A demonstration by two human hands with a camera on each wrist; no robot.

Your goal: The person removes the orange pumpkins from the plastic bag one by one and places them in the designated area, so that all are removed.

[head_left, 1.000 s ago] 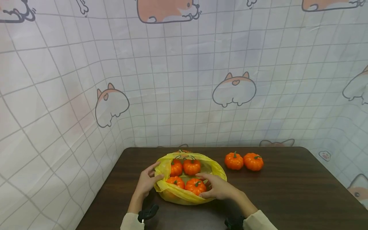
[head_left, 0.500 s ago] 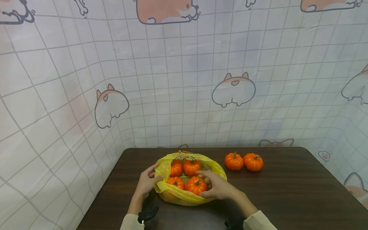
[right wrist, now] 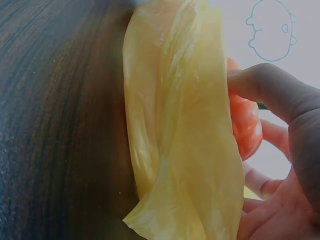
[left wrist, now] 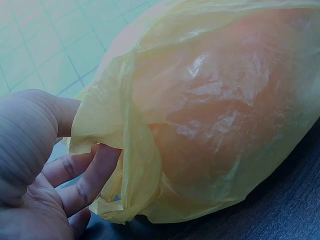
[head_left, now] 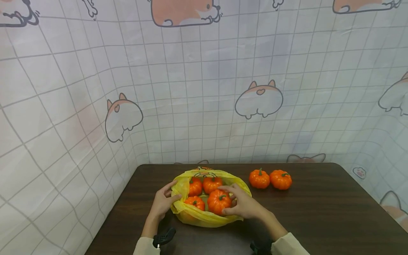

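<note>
A yellow plastic bag [head_left: 204, 221] lies with its mouth spread wide, and several small orange pumpkins [head_left: 195, 186] sit inside it. At the bag's left rim my left hand [head_left: 162, 202] pinches the thin plastic between thumb and fingers; the left wrist view shows the fingers [left wrist: 85, 185] tucked into the folded edge. My right hand [head_left: 245, 203] grips one pumpkin [head_left: 219, 202] at the bag's front right, thumb on the near side and fingers on the far side. In the right wrist view the bag wall hides part of that held pumpkin [right wrist: 246, 125].
Two more pumpkins, one [head_left: 259, 178] beside the other [head_left: 281, 179], stand on the dark wooden table [head_left: 318, 212] to the right behind the bag. A white grid-patterned cloth [head_left: 197, 106] hangs behind the table and along its sides.
My right hand has raised the front right pumpkin a little and shifted it slightly right. The left hand stays at the bag's rim.
</note>
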